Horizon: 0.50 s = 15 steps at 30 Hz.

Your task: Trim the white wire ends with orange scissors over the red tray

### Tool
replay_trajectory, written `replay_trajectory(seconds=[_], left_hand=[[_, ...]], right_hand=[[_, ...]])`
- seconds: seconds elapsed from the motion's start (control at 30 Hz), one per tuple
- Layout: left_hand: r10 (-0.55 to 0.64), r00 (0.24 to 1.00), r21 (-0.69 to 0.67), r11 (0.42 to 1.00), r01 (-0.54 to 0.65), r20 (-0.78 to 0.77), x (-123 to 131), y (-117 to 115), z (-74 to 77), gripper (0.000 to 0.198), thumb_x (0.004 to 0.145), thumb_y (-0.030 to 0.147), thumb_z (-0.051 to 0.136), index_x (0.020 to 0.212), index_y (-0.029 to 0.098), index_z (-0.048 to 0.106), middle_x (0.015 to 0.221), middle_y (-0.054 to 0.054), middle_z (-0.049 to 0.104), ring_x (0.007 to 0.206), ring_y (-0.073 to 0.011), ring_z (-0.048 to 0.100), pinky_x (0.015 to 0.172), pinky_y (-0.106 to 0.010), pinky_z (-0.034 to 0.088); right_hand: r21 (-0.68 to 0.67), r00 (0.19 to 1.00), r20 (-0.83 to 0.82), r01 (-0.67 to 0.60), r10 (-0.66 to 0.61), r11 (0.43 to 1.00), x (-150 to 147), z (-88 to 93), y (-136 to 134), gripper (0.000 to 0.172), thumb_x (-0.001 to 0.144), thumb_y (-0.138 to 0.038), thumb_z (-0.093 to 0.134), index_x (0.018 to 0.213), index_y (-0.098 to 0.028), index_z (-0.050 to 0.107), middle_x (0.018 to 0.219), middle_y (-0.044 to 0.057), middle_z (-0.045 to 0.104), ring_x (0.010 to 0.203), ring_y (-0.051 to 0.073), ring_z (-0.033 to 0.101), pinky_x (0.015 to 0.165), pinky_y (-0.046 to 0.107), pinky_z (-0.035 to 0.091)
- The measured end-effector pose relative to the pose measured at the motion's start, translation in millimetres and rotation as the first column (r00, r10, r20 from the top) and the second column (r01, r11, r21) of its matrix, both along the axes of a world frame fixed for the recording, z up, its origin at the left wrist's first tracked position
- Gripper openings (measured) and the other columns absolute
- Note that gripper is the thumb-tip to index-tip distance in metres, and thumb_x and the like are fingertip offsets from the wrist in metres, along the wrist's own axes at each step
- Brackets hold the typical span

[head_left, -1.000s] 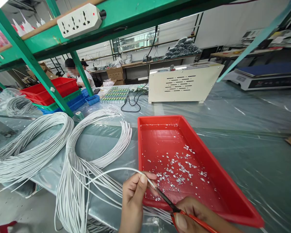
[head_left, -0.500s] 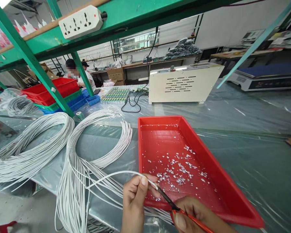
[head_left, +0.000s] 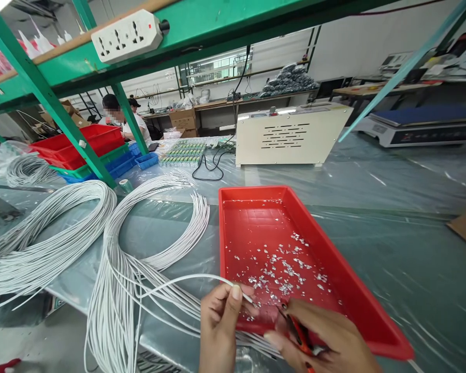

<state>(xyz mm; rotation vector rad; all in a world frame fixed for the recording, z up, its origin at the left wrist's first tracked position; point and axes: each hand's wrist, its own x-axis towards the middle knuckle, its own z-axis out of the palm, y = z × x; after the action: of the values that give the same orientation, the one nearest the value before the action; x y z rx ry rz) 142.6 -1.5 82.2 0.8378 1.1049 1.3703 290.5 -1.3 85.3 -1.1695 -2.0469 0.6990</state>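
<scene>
My left hand pinches a white cable between thumb and fingers near its end, over the near left edge of a red tray. The cable arcs back left to a coiled bundle of white cables. In my right hand is a pair of red-handled cutters with dark jaws, partly hidden by the fingers and blurred. The cutters' tip is apart from the cable end, a little to its right. Small silvery foil scraps lie scattered in the tray.
Another cable coil lies at the left. Behind the tray stands a beige machine with vent slots. A green shelf frame with a power strip crosses overhead. Stacked bins and a seated person are farther back.
The cutters have come away from the cable end, and my right hand has shifted and turned with its fingers raised. My left hand still holds the cable, slightly farther right.
</scene>
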Motion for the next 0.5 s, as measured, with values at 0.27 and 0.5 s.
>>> replay_trajectory(seconds=[0.27, 0.5], left_hand=[[-0.006, 0.997, 0.058, 0.998, 0.010, -0.074, 0, -2, 2.8, 0.023, 0.080, 0.034, 0.058, 0.075, 0.015, 0.070, 0.061, -0.002, 0.063, 0.057, -0.0143, 0.055, 0.059, -0.023, 0.042], [-0.028, 0.989, 0.101, 0.994, 0.042, -0.142, -3, -3, 2.6, 0.024, 0.083, 0.032, 0.054, 0.077, 0.015, 0.069, 0.064, -0.003, 0.061, 0.061, -0.0145, 0.054, 0.059, -0.022, 0.040]], right_hand=[[0.236, 0.994, 0.056, -0.104, 0.093, 0.966, 3, 0.9, 9, 0.020, 0.077, -0.010, 0.051, 0.093, -0.017, 0.060, 0.072, 0.004, 0.063, 0.064, 0.016, 0.059, 0.058, 0.024, 0.044], [0.183, 0.993, 0.088, -0.091, 0.076, 0.979, 4, 4.8, 12, 0.015, 0.073, -0.008, 0.048, 0.076, -0.018, 0.060, 0.065, 0.002, 0.060, 0.058, 0.015, 0.055, 0.055, 0.023, 0.042]])
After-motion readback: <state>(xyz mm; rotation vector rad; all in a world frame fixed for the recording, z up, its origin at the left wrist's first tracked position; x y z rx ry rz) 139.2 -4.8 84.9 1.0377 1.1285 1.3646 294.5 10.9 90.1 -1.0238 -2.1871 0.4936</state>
